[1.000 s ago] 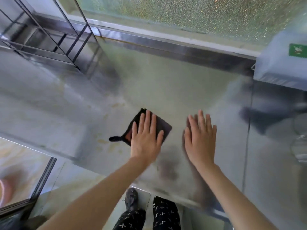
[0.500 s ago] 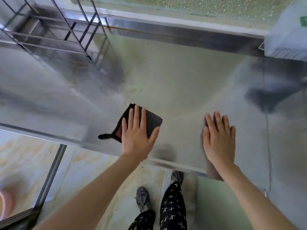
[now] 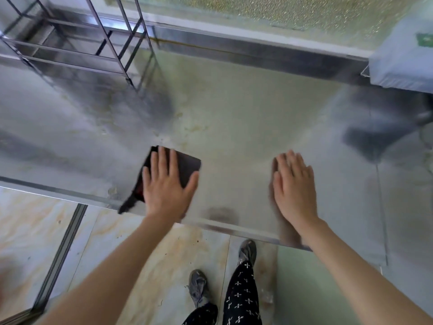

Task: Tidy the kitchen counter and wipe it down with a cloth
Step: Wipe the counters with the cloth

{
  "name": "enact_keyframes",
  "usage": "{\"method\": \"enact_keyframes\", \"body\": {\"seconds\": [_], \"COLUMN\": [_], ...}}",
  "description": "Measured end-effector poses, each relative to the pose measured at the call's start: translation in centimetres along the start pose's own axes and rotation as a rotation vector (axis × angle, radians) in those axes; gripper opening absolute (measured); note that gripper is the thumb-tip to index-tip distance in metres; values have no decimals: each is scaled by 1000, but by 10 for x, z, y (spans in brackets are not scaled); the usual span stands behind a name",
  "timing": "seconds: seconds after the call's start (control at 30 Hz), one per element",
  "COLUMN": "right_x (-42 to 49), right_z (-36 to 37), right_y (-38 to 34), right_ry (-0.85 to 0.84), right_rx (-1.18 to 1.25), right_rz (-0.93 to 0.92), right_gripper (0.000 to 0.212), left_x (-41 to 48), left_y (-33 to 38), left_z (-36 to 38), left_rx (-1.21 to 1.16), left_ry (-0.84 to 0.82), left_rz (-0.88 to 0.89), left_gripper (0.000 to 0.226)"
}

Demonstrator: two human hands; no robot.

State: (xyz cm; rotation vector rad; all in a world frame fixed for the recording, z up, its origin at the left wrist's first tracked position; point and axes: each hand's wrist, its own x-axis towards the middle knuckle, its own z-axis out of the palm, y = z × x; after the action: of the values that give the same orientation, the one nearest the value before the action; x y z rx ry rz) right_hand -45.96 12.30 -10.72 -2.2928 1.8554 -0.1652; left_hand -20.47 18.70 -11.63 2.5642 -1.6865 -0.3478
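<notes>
Steel counter (image 3: 234, 109) fills the middle of the frame, streaked, with yellowish stains near centre.

Cloth (image 3: 188, 166): dark, lower-left of centre, lying flat on the counter close to its front edge. A reddish patch shows at its left side. One dark corner tail hangs over the edge.

Left hand (image 3: 167, 184): palm down on the cloth, fingers straight and spread, pressing it. No curl, no pinch.

Right hand (image 3: 294, 184): right of centre, palm down on bare counter, fingers straight and close together. Holds nothing; well apart from the cloth.

Upper left: wire rack (image 3: 112, 43) standing on the counter. Upper right: pale box (image 3: 403, 57) with a green label. Top edge: textured glass (image 3: 257, 8) behind a steel upstand.

Bottom: marbled floor (image 3: 140, 266), grey shoes (image 3: 198, 287), black patterned trousers (image 3: 241, 299).
</notes>
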Motion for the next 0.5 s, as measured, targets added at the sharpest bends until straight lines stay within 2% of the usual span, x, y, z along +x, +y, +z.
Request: {"method": "enact_keyframes", "body": {"seconds": [0.13,0.23,0.3,0.43,0.5], "right_x": [27,39,40,40,42], "right_z": [8,19,25,30,31], "right_y": [-51,-65,-64,-64,-65], "right_ry": [-45,-62,-79,-61,-59], "right_rx": [48,27,-21,-48,-70], "right_rz": [-58,-23,-27,-32,-28], "right_gripper": [51,58,67,66,64], "left_x": [0,-16,4,69,79], "left_y": [-8,-9,-25,-46,-41], "left_z": [-1,2,-3,-17,-18], "left_rx": [8,48,84,61,54], "left_ry": [37,9,5,42,32], "left_rz": [25,194,268,20,-30], "left_gripper": [79,77,77,85,84]}}
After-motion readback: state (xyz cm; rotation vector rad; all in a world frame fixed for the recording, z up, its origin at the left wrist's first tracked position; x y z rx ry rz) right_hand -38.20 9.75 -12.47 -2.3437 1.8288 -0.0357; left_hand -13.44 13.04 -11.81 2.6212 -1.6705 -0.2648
